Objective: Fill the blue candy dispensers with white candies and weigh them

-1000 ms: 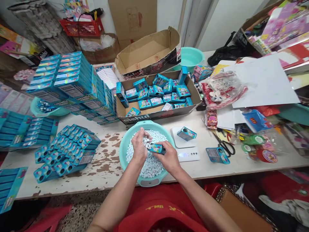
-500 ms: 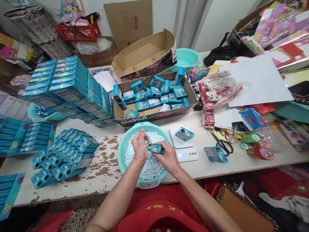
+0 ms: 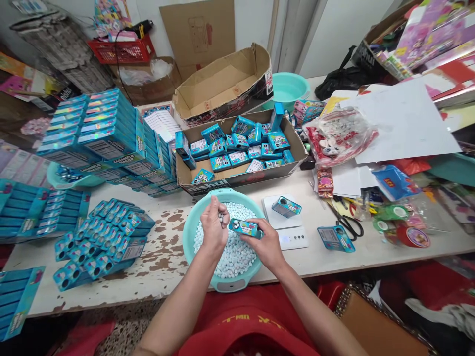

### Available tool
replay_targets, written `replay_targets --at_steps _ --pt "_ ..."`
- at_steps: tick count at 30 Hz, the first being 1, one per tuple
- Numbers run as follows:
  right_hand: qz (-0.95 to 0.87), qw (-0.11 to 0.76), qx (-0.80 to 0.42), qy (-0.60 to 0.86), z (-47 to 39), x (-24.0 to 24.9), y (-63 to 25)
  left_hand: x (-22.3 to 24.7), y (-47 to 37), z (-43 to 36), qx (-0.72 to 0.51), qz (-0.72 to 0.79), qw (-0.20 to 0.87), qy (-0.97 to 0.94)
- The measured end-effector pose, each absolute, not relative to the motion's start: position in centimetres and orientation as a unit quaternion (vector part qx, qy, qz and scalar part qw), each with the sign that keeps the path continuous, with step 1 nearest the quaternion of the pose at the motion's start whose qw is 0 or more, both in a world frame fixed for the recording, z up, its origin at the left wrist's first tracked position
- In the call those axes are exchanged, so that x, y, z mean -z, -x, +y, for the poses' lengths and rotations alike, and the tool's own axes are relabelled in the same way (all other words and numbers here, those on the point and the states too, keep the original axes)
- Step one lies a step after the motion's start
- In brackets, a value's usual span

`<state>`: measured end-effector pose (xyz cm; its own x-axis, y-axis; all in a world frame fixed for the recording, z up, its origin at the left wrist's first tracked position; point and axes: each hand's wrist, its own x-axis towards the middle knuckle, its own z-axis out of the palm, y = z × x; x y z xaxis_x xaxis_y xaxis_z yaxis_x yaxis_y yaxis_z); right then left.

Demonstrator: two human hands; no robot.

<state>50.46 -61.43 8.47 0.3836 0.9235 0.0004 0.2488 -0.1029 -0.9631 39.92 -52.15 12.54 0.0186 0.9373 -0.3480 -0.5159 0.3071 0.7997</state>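
Observation:
My left hand [image 3: 214, 226] is curled around a few small pale candies [image 3: 221, 216], which show at its fingers. In my right hand [image 3: 266, 243] is a small blue candy box [image 3: 244, 228], tilted with its round opening toward the left hand; pale candies show in that opening. Both hands are over a turquoise basin [image 3: 190, 232] filled with pale blue-white candies [image 3: 235, 264]. Right of the basin a white scale [image 3: 293, 239] carries another blue box [image 3: 286, 206]. One more blue box [image 3: 336, 239] lies on the table beside black-handled scissors [image 3: 351, 227].
Behind the basin stands a cardboard tray [image 3: 237, 184] of jumbled blue boxes. To the left are a tall stack of blue packs [image 3: 107, 131] and a cluster of boxes [image 3: 104, 240] with round holes facing up. Plastic bags [image 3: 339, 136], papers and tape crowd the right side.
The box in my right hand has turned so its front and candy-filled opening show more. My left hand has drawn slightly away from the opening, still holding candies.

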Motion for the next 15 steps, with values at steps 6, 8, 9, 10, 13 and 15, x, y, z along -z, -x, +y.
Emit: replay_targets --at_steps 6,8,9,10,13,15 --pt "-0.399 0.51 -0.384 0.658 -61.3 -7.1 -50.2 -10.6 -39.7 -52.0 -0.507 0.467 0.7 -0.185" --pt "-0.381 0.517 -0.394 0.658 -61.7 -7.4 -50.3 -10.2 -39.6 -51.9 -0.499 0.465 0.706 -0.19" --pt "-0.37 0.522 -0.398 0.657 -62.1 -7.7 -50.5 -9.9 -39.5 -51.7 -0.493 0.462 0.712 -0.193" --pt "-0.359 0.527 -0.402 0.657 -62.8 -8.1 -50.9 -9.6 -39.4 -51.6 -0.484 0.461 0.719 -0.191" --pt "-0.329 0.52 -0.412 0.672 -66.3 -9.3 -52.9 -7.9 -38.9 -51.0 -0.425 0.5 0.742 -0.137" --pt "-0.325 0.485 -0.42 0.695 -69.5 -9.8 -54.8 -6.5 -38.4 -50.8 -0.374 0.548 0.743 -0.084"
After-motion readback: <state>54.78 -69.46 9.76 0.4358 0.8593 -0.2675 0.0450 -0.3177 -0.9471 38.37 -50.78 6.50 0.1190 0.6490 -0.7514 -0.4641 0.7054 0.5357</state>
